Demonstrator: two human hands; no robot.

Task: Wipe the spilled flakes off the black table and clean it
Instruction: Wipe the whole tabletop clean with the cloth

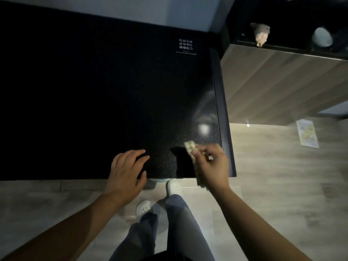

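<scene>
The big black worktop (pixel 94 91) fills most of the view and is very dark. The left hand (pixel 126 170) lies flat on it near the front edge, fingers straight, holding nothing. The right hand (pixel 212 166) is just beside the front right corner. Its fingers are curled tight round a pale cloth (pixel 190 146), and one end of the cloth sticks out past the fingertips.

Just ahead of the right hand, in the lit patch, are tiny pale specks (pixel 180 140). I cannot tell if they are flakes or just the shine of the worktop.

To wipe well, I think the cloth should be pressed flat and pulled in long strokes towards the front edge, so the bits gather in one spot and do not scatter. The left hand could wait at the edge to catch them. The far dark part needs a wipe too, as bits may hide there.

Now the count, big to small:
- one worktop
- one wooden cabinet (pixel 273 81), off to the right of the right hand
- two hands
- two white shoes (pixel 174 187) below the hands
- one sheet of paper (pixel 307 133) on the floor, far to the right
- one cloth
- one white label (pixel 186 44), far ahead of the right hand
</scene>
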